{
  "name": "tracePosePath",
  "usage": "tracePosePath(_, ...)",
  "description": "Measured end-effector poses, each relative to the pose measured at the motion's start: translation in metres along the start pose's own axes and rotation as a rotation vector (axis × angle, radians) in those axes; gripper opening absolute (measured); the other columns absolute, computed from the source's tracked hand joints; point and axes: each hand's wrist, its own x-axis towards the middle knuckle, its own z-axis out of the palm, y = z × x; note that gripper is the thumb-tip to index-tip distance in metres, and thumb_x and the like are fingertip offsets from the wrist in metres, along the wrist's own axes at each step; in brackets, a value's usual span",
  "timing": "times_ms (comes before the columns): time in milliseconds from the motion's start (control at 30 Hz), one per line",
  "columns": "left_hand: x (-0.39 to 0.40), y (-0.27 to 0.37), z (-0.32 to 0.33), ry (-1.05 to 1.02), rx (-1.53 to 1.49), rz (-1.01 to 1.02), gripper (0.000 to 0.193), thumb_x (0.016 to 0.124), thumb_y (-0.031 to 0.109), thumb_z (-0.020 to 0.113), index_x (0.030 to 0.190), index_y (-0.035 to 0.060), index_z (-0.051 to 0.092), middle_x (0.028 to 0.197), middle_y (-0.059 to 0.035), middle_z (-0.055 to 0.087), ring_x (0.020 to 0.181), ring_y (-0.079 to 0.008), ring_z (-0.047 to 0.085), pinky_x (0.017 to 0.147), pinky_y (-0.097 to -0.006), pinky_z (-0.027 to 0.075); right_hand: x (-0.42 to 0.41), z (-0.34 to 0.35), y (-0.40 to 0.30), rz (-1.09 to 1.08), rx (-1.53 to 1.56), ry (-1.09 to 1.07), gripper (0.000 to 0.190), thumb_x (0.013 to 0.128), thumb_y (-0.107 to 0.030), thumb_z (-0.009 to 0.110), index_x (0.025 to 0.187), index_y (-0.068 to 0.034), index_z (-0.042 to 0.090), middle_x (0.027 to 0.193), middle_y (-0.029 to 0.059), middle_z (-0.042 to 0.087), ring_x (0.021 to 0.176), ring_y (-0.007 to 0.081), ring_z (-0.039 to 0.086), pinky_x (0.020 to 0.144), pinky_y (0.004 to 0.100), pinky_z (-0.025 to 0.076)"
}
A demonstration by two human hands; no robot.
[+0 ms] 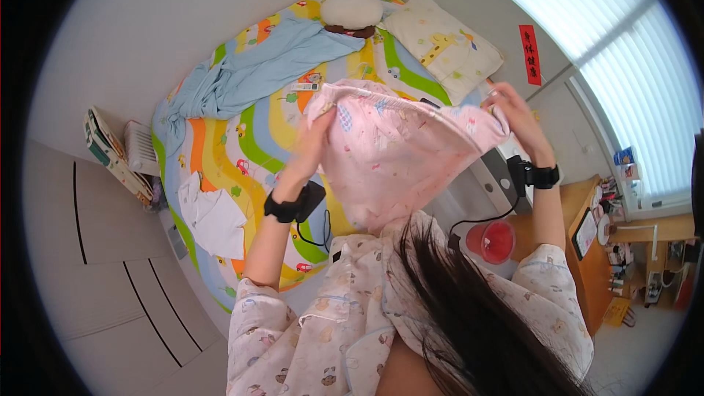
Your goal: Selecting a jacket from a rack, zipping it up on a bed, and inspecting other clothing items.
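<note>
A pink patterned garment [396, 154] is stretched between my two hands above the near edge of the bed. My left hand [313, 143], slightly blurred, grips its left upper corner. At the garment's right end, my right hand [520, 118] holds the bunched edge with raised fingers. The cloth hangs down towards my body. A folded white garment [214, 217] lies on the striped bedsheet [264, 148] at the left. Farther back, a crumpled light blue cloth [247, 71] is spread over the bed. Both wrists wear black bands with small boxes and cables.
A giraffe pillow [445, 47] and a white cushion [352, 11] lie at the bed's far end. On the right stand a red bin [492, 242] and a wooden desk [591, 286] with a tablet-like object. A white radiator [142, 146] is beside the bed's left edge.
</note>
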Motion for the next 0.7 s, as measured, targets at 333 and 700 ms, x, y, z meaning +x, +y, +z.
tracePosePath(333, -0.044, 0.101, 0.025, 0.004, 0.237, 0.250, 0.033, 0.089, 0.008, 0.047, 0.119, -0.0044, 0.050, 0.112, -0.0053, 0.057, 0.102, -0.0107, 0.050, 0.090, -0.0235, 0.038, -0.081, 0.144, 0.018, -0.515, -0.467, -0.095, 0.098, 0.066, -0.029, 0.078, 0.138, -0.001, 0.018, 0.138, 0.0213, 0.030, 0.123, 0.0342, 0.037, 0.101, 0.0409, 0.032)
tracePosePath(700, -0.082, 0.155, 0.014, -0.032, 0.515, 0.384, 0.049, 0.075, -0.003, 0.039, 0.124, -0.0069, 0.045, 0.118, -0.0102, 0.053, 0.113, -0.0172, 0.048, 0.098, -0.0283, 0.033, -0.064, 0.086, 0.012, -0.142, 0.299, -0.620, 0.055, 0.073, -0.009, 0.065, 0.124, 0.003, 0.048, 0.092, 0.0033, 0.057, 0.080, 0.0120, 0.054, 0.080, 0.0233, 0.043)
